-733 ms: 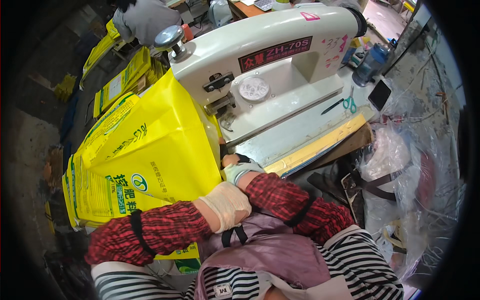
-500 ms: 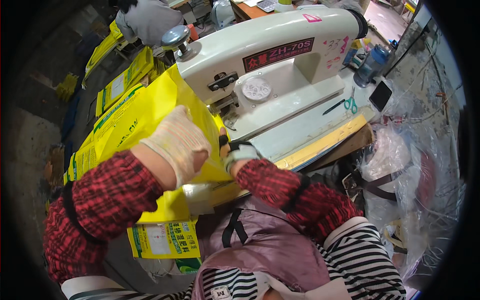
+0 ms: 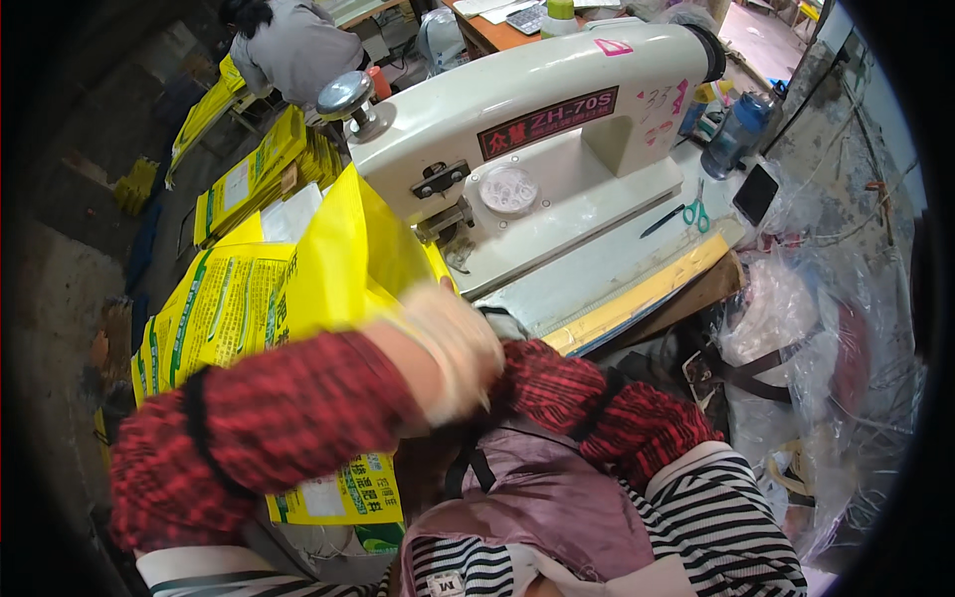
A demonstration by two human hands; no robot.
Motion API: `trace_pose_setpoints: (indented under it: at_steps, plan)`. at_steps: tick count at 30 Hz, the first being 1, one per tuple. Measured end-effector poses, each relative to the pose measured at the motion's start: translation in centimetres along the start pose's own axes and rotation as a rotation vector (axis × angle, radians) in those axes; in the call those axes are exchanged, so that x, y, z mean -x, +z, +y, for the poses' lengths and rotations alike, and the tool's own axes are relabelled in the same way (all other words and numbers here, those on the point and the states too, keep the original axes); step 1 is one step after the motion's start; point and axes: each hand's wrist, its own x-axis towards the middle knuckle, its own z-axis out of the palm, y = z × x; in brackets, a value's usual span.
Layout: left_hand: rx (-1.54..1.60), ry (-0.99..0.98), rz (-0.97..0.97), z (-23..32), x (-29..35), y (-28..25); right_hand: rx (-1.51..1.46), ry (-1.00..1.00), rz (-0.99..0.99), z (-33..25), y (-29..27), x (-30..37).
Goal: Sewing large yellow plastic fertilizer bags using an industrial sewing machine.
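Note:
A yellow printed woven bag (image 3: pixel 333 254) stands bent up beside the needle end of a white industrial sewing machine (image 3: pixel 428 119), its edge close to the presser foot. My left hand (image 3: pixel 453 348), in a pale knitted glove, is smeared by motion in front of the bag's lower right part; its fingers cannot be made out. Behind it, my right hand (image 3: pixel 507 323) is mostly hidden. Its thumb tip shows at the bag's edge, gripping it near the machine bed.
Stacked yellow bags (image 3: pixel 254 174) lie to the left. On the machine table are teal scissors (image 3: pixel 696 211), a pen (image 3: pixel 662 221), a phone (image 3: pixel 756 193) and a blue bottle (image 3: pixel 736 134). Clear plastic wrap (image 3: pixel 786 298) heaps at right. Another person (image 3: pixel 298 50) works at the far left.
My left hand has swept right and down across the bag, toward my right hand. The bag's upper part has folded and shifted, uncovering more of the stack behind. My right hand stays near the machine.

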Motion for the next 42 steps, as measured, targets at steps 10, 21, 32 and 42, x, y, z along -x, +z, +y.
trace_pose_setpoints:
  at_steps: [10,21,32,42]
  plan:
    - [0.594,0.296,0.004,4.4,-2.4,11.0,0.108,-0.058,0.104,1.5,-0.8,0.7]
    - [0.952,-0.023,0.322,3.5,-3.5,15.5,-0.211,0.090,0.204,-0.2,-2.3,-2.4]
    - [0.322,0.417,0.531,0.4,-1.8,9.2,-0.010,-0.255,-0.111,6.9,3.6,1.2]
    - [0.100,0.244,-0.078,-1.3,2.1,-1.1,0.062,-0.181,0.174,2.5,-1.3,1.9]
